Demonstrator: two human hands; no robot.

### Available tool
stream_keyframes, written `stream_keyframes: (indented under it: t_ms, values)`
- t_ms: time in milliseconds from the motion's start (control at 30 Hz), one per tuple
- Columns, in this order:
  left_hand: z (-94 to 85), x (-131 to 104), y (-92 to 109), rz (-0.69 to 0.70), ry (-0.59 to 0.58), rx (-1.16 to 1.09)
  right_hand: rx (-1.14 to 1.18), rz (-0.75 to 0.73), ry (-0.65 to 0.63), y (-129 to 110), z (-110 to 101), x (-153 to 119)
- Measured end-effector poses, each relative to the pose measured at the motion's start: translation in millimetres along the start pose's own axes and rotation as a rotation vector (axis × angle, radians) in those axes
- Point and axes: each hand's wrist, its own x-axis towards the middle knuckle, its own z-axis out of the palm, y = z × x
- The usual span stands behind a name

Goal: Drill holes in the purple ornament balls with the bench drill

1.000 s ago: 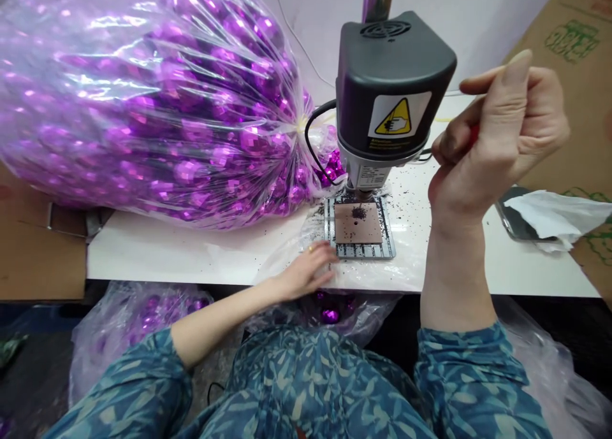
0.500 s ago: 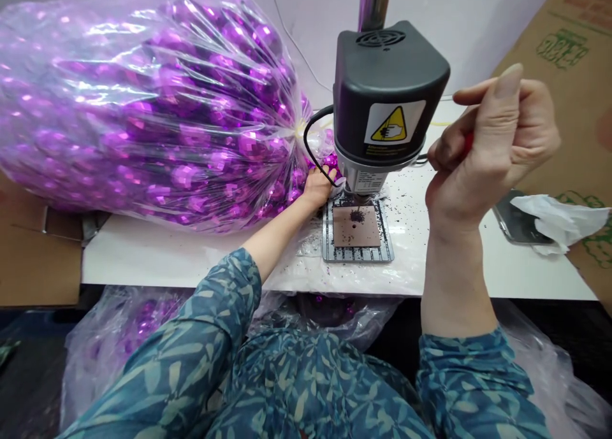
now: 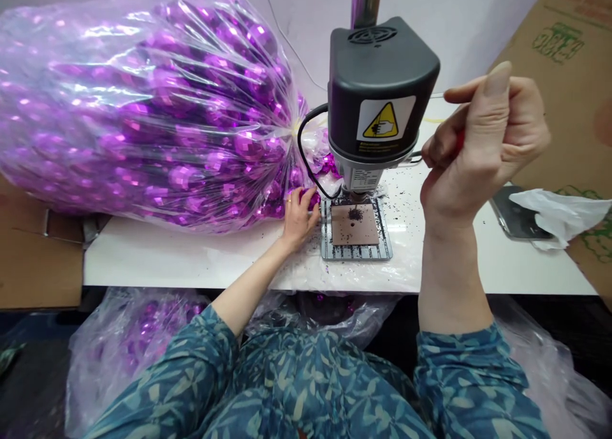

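My left hand (image 3: 298, 217) has its fingers round a shiny purple faceted ball (image 3: 310, 199), just left of the drill press base (image 3: 356, 253). A square brown board (image 3: 354, 230) with a small hole and dark shavings lies on that base. Above it stands the black drill press head (image 3: 382, 69) with a yellow warning label. My right hand (image 3: 478, 139) is raised at the right of the machine, curled round a red-ended lever (image 3: 459, 142) that is mostly hidden by the fingers.
A big clear bag (image 3: 157, 114) of purple balls fills the left of the white table (image 3: 191, 260). A phone (image 3: 516, 215) and white tissue (image 3: 561, 215) lie at the right, beside a cardboard box (image 3: 554, 120). More plastic bags hang below the table edge.
My left hand has come back toward me from behind the press base, with a purple ball now in its fingers. My right hand keeps its grip; the view has shifted slightly.
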Motion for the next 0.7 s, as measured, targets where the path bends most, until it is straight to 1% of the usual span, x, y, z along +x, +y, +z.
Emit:
stream_keyframes:
  t_ms: [33, 67, 167, 200, 233, 267, 333, 400, 467, 600, 700]
  values:
    - [-1.7, -5, 9, -0.069, -0.008, -0.131, 0.004, 0.001, 0.008, 0, 0, 0]
    - [-3.2, -8, 19, -0.161, -0.039, -0.298, 0.006, 0.005, 0.013, 0, 0, 0]
    - [-6.7, -10, 46, -0.515, -0.207, -0.839, 0.007, 0.017, 0.017, -1, 1, 0]
    - [-7.5, -9, 53, -0.615, -0.261, -0.977, 0.008, 0.019, 0.018, -1, 1, 0]
    - [-8.1, -7, 59, -0.683, -0.301, -1.075, 0.009, 0.019, 0.018, -1, 1, 0]
    - [-8.4, -5, 62, -0.719, -0.328, -1.134, 0.014, 0.018, 0.019, -1, 1, 0]
    - [-7.5, -3, 65, -0.725, -0.359, -1.155, 0.025, 0.018, 0.022, -1, 1, 0]
    - [-4.7, -3, 62, -0.695, -0.392, -1.095, 0.03, 0.019, 0.022, -1, 1, 0]
    - [-0.6, -5, 55, -0.637, -0.405, -1.004, 0.028, 0.019, 0.019, 0, 1, 0]
    - [8.4, -9, 43, -0.469, -0.393, -0.836, 0.018, 0.014, 0.019, -1, 1, 0]
    - [14.5, -10, 37, -0.394, -0.419, -0.762, 0.009, 0.016, 0.02, -2, 1, 0]
